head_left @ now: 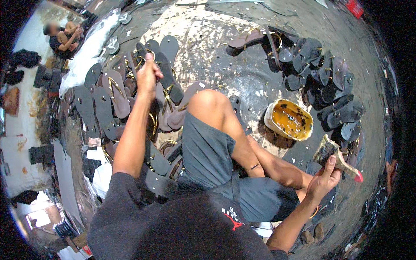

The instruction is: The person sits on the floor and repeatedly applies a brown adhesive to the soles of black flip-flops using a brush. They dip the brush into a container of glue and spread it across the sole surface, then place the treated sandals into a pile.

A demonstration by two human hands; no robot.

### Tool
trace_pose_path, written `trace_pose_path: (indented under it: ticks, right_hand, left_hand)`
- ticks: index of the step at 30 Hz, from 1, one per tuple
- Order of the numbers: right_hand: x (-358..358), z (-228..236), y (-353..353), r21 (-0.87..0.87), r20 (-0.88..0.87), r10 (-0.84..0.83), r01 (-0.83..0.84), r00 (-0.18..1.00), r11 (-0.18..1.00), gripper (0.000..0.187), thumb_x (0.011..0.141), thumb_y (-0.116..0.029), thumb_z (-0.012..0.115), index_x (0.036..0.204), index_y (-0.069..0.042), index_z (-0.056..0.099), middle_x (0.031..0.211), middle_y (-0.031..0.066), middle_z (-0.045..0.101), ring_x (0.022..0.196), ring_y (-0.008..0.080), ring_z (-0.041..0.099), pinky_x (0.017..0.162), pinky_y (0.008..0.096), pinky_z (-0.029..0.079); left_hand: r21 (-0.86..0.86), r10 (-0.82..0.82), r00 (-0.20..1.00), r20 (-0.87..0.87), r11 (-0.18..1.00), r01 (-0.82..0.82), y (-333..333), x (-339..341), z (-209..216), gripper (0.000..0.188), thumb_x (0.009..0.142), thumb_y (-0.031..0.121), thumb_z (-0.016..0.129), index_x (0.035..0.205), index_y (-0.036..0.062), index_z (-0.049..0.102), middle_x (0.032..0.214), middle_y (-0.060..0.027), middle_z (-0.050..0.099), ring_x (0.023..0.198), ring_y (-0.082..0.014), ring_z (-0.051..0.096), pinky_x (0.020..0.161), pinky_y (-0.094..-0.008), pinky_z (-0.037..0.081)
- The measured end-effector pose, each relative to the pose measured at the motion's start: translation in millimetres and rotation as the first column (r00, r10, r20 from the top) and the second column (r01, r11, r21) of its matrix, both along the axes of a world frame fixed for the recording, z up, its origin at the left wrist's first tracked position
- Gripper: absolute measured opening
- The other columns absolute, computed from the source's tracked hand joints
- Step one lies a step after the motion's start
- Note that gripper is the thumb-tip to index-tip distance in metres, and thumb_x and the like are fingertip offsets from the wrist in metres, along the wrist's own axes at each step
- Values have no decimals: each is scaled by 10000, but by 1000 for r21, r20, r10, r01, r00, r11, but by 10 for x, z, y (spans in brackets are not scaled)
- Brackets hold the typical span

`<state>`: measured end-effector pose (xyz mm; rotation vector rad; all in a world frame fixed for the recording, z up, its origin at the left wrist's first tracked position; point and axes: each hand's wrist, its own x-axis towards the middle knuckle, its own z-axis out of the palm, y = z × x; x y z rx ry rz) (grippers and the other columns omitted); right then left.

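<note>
My left hand [148, 78] is closed among the flip-flops at the left. It appears to grip a dark flip-flop [140, 49] by its edge, though the fingers partly hide the hold. Wrapped round a wide, stained brush [326, 150] is my right hand [323, 183], low on the right. The brush has a pale handle with a red tip. Beyond that hand stands a whitish tub [269, 118] holding amber, glue-like liquid with dark specks. Nearest my left hand lie grey and brown flip-flops [115, 91] with gold-coloured straps, crowded together.
More dark flip-flops [331, 78] form a curved row at the right. My bent knee [210, 102] rises between the two groups. Pale residue marks the dark floor sheet [186, 26]. Another person [63, 41] sits at the far left, near a white plastic sheet [89, 54].
</note>
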<state>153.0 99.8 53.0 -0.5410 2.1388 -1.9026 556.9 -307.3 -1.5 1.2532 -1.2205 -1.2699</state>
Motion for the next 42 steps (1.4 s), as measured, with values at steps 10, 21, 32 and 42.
trace_pose_path:
  ticks: [10, 21, 32, 42]
  right_hand:
    - [-713, -814, -724, 543, -133, 386, -259, 913, 799, 421, 891, -390, 690, 1120, -38, 717, 1018, 136, 752, 931, 269, 725, 850, 383, 538]
    - [-722, -816, -868, 142, -161, 323, -302, 933, 943, 231, 876, -153, 772, 1074, -40, 733, 1041, 76, 745, 998, 132, 662, 928, 311, 498]
    - [-921, 405, -141, 16, -236, -36, 41, 971, 999, 310, 943, -305, 701, 1128, -57, 711, 950, 14, 701, 835, 104, 619, 740, 294, 504]
    - [799, 321, -1115, -360, -118, 453, -463, 884, 810, 283, 933, -114, 708, 1184, -10, 627, 1089, 51, 672, 988, 130, 613, 891, 284, 487]
  left_hand:
    - [-276, 181, 521, 834, 955, 111, -327, -261, -544, 709, 750, 142, 726, 1397, 69, 446, 1304, -211, 591, 1176, -352, 600, 1000, -419, 467]
    - [-24, -511, 736, 445, 815, 580, 1280, -332, 415, 410, 972, -36, 480, 1368, 39, 554, 1399, -73, 539, 1239, -167, 520, 1075, -312, 384]
    - [-324, -87, 594, 799, 771, 549, 1631, -958, 567, 911, 678, 379, 886, 1417, 7, 503, 1352, -186, 570, 1255, -327, 531, 1081, -429, 390]
    - [200, -257, 582, -771, 770, 605, 1818, -1509, 807, 506, 962, 496, 514, 1214, 69, 616, 1123, -80, 692, 950, -215, 681, 856, -398, 564]
